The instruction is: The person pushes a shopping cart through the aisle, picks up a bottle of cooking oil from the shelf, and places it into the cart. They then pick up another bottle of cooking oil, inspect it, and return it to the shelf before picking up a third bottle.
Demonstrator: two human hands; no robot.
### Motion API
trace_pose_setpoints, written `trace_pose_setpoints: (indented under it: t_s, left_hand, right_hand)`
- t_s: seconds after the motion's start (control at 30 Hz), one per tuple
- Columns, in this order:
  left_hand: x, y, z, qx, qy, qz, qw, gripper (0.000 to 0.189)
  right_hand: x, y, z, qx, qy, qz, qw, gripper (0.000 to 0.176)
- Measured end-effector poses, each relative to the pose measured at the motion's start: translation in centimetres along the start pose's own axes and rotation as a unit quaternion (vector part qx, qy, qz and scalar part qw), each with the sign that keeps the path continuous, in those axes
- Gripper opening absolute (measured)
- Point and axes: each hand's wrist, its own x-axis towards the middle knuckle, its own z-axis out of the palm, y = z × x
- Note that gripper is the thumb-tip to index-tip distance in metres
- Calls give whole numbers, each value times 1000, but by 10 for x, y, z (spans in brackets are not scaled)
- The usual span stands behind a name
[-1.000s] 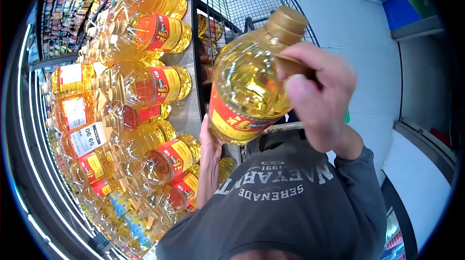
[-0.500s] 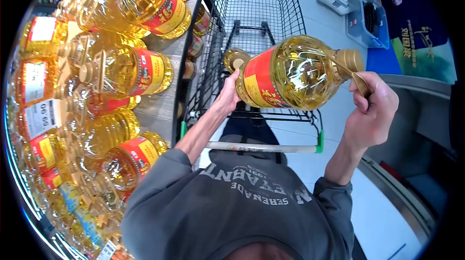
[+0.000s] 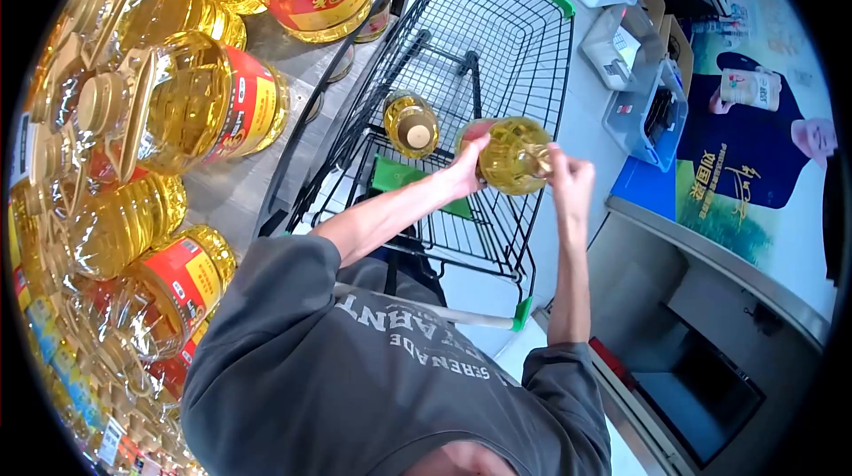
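Note:
A large bottle of cooking oil (image 3: 515,157) with a red label is held over the shopping cart (image 3: 497,23). My right hand (image 3: 571,179) is closed around the handle by its cap. My left hand (image 3: 469,165) grips the bottle's lower side, fingers partly hidden behind it. Left of the held bottle, a second oil bottle (image 3: 410,125) with a tan cap stands inside the cart. Whether the held bottle touches the cart's wire floor cannot be made out.
Stacked oil bottles (image 3: 191,108) fill the display on the left. Plastic bins (image 3: 652,112) and a counter (image 3: 710,232) stand to the right. The cart's handlebar (image 3: 444,309) lies close against my body. A printed poster (image 3: 737,148) covers the right side.
Both hands have carried the oil bottle forward, down and farther over the cart, turning it from sideways towards upright. My view has shifted, and the bottle inside the cart shows more fully.

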Motion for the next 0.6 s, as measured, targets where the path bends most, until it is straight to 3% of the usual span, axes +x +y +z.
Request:
trace_pose_setpoints:
  t_s: [0.03, 0.2, 0.27, 0.4, 0.47, 0.53, 0.6]
  left_hand:
    - [9, -2, -3, -18, -6, 7, 1000, 53]
    - [67, -9, -38, -112, -7, 35, 993, 54]
    - [79, -5, -48, -159, 40, 6, 986, 52]
    - [104, -13, -81, -110, 71, 7, 991, 49]
    - [115, -23, -99, -57, 44, 30, 997, 44]
    - [115, -23, -103, -77, 89, -13, 993, 38]
    - [109, -31, -103, -6, 86, 40, 996, 36]
  right_hand:
    - [7, 3, 6, -93, -35, 16, 995, 52]
    - [40, 80, 54, -148, -89, 17, 985, 49]
    - [45, 100, 67, -160, -115, -14, 980, 45]
    - [49, 132, 94, -160, -155, -30, 974, 39]
    - [39, 133, 103, -209, -158, -43, 964, 37]
    - [33, 135, 102, -201, -183, 7, 962, 36]
    - [16, 144, 105, -227, -241, -28, 943, 33]
